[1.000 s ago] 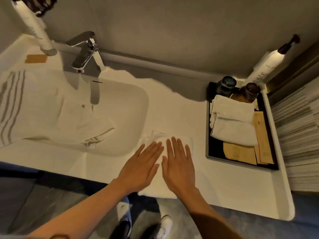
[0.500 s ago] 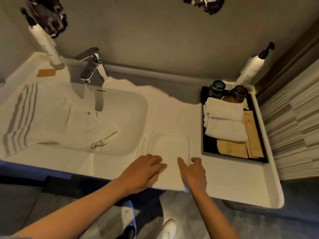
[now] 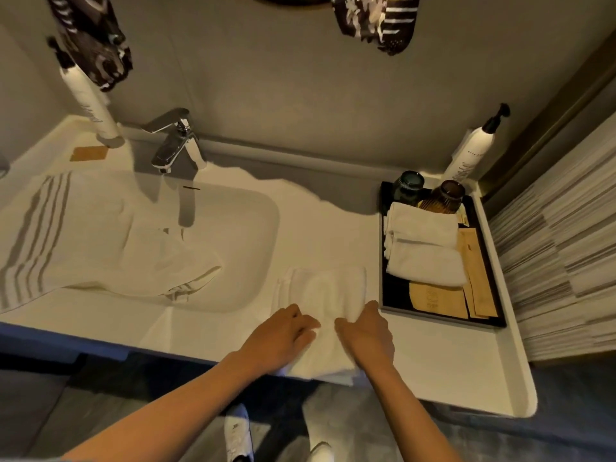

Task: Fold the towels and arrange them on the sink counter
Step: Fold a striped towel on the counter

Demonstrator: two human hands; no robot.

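I grip the near edge of the small white cloth towel [image 3: 328, 308] with my left hand [image 3: 283, 340] and right hand [image 3: 368, 335], fingers curled on it. I judge a fold is underway; next, bring that edge away from me, evenly.

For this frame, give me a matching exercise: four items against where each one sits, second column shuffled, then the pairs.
Items
1. striped towel
2. small white towel
3. two rolled towels
4. pump bottle

Places
A. in the black tray
B. back right corner of the counter
C. draped across the sink basin
D. on the counter's front edge, under the left hand and right hand

Pairs: 1-C, 2-D, 3-A, 4-B
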